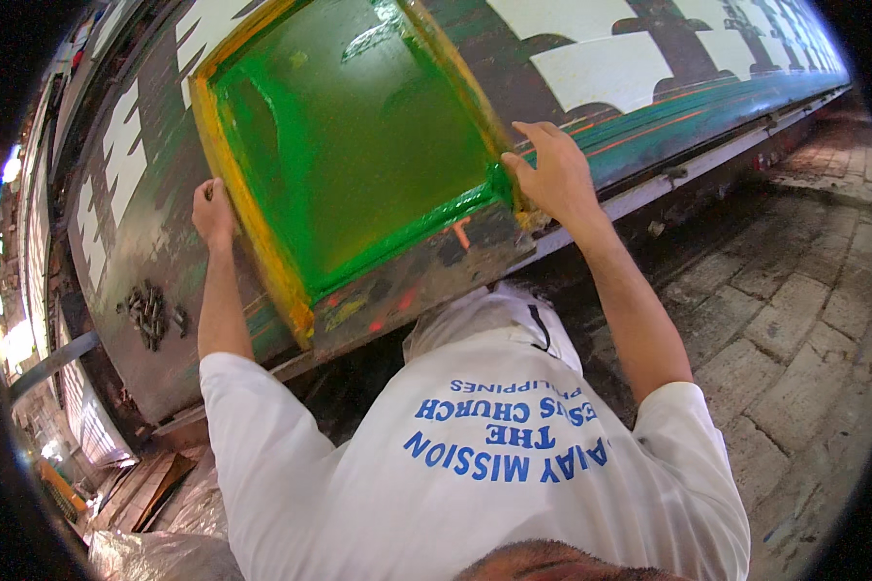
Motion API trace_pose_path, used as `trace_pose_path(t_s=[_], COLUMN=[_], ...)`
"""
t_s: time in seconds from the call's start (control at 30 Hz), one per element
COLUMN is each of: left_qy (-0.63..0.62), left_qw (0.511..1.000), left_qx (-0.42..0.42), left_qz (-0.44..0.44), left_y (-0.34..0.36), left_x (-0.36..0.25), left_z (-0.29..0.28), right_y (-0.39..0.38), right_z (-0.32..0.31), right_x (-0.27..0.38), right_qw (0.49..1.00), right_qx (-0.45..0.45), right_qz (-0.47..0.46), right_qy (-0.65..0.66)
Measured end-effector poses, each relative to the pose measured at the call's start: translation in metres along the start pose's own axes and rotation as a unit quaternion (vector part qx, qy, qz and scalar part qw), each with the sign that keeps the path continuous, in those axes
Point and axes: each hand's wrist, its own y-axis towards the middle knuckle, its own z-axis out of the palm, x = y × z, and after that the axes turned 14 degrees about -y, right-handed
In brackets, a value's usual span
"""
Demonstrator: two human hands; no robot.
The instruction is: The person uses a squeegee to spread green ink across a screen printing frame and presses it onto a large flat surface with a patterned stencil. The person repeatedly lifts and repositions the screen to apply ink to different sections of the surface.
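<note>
A screen frame (358, 165) with yellowed edges and glossy green mesh lies tilted on a long, dark printing surface (136, 252) patterned with white blocks. My left hand (213, 213) grips the frame's left side with curled fingers. My right hand (547, 174) is at the frame's right side, thumb against the edge and forefinger bent above it. Green coats the inner border near my right hand, and the lower rail is stained with red and yellow patches. A pile of small dark pieces (150, 315) rests left of the frame, near my left forearm.
A pale rail (688, 174) runs along the near edge of the long surface, above a paved floor (775, 349) at the right. Crumpled clear plastic (140, 552) and boards (155, 484) lie at the lower left, near a metal bar (53, 368). My white shirt fills the lower middle.
</note>
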Motion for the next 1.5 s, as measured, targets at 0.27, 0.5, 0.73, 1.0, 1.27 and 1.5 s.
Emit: trace_pose_path(t_s=[0.27,0.5,0.73,1.0,1.27,1.5], left_qy=[-0.032,-0.054,-0.077,-0.101,-0.141,-0.094], left_qw=[0.999,0.998,0.995,0.994,0.989,0.995], left_qx=[0.015,0.043,0.038,0.006,-0.022,-0.04], left_qz=[-0.002,0.006,0.049,0.045,0.032,0.018], left_y=[0.0,0.013,0.0,-0.071,-0.141,-0.149], left_x=[0.016,0.041,-0.071,-0.273,-0.368,-0.374], left_z=[-0.001,-0.012,0.011,0.152,0.253,0.27], right_y=[0.019,0.02,0.059,0.113,0.111,0.107], right_z=[0.02,-0.031,-0.072,-0.144,-0.185,-0.185], right_x=[-0.01,0.002,-0.092,-0.292,-0.418,-0.444], right_qw=[0.992,0.998,0.999,0.999,0.998,0.996], right_qx=[0.099,0.03,0.021,0.015,0.059,0.061], right_qz=[0.04,-0.056,-0.034,-0.009,0.027,0.023], right_qy=[-0.068,0.024,0.002,0.038,0.024,0.06])
